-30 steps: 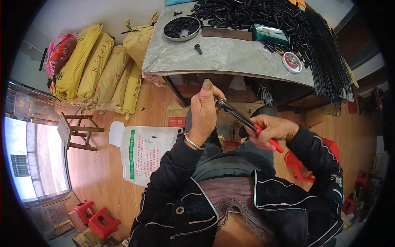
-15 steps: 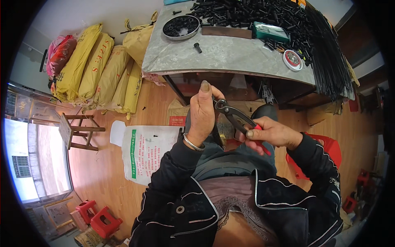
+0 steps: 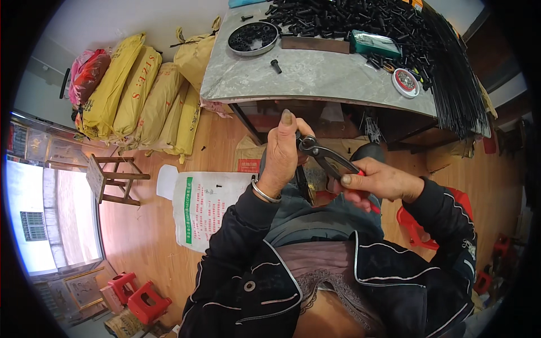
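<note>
My right hand (image 3: 377, 181) is closed around the red handles of a pair of dark end-cutting pincers (image 3: 329, 161). Their rounded jaws meet the fingers of my left hand (image 3: 283, 155). That hand is closed with its thumb pointing up, and what it grips is mostly hidden by the fingers. Just below it, thin dark strips (image 3: 305, 186) show over my lap; whether they run up into the hand I cannot tell. A silver bangle (image 3: 267, 193) circles my left wrist.
Ahead stands a grey table (image 3: 242, 81) with a heap of black bolt-like pieces (image 3: 338, 19), a round dish (image 3: 253, 39), a green box (image 3: 375, 44) and long black rods (image 3: 459, 84). Yellow sacks (image 3: 135, 90), a wooden stool (image 3: 115, 177) and a white sack (image 3: 211, 214) lie left. Red stools (image 3: 149, 302) stand nearby.
The whole view has shifted slightly, so everything sits a little farther right and lower. Both hands keep their grip, and the pincers stay at the left fingers.
</note>
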A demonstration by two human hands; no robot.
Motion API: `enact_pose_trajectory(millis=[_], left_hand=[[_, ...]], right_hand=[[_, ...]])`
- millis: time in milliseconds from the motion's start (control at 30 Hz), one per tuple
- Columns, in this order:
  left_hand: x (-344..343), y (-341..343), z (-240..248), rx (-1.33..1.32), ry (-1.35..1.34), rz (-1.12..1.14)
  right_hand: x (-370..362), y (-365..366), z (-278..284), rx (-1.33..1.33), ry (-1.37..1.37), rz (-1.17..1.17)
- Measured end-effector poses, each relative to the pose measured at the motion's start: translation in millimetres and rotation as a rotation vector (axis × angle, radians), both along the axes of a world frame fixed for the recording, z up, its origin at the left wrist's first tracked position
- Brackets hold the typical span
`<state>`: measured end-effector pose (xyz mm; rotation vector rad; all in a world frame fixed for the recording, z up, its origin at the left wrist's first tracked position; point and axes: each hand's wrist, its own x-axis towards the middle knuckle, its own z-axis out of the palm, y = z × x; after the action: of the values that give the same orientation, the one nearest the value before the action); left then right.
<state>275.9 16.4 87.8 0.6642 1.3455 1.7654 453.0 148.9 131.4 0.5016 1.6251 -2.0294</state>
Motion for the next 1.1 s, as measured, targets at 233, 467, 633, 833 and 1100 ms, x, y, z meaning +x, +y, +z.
enact_pose_trajectory(millis=[233,467,633,833,1100], left_hand=[[-8.1,2.8,-4.6,-0.001,0.007,-0.094],[-14.6,5.7,-19.9,0.115,0.007,0.024],[-1.8,5.5,3.9,0.171,-0.076,0.092],[10.8,21.1,8.5,0.207,-0.096,0.086],[13.8,27.5,3.1,0.165,-0.114,0.117]], right_hand=[[0.7,-12.8,-1.5,0.005,-0.089,-0.056],[-3.9,32.2,-43.1,1.518,0.909,-0.042],[2.1,137.1,-40.7,1.784,0.417,-0.568],[14.2,229.2,-38.2,1.828,-0.046,-0.545],[-3.7,240.7,-46.4,1.838,-0.073,-0.398]])
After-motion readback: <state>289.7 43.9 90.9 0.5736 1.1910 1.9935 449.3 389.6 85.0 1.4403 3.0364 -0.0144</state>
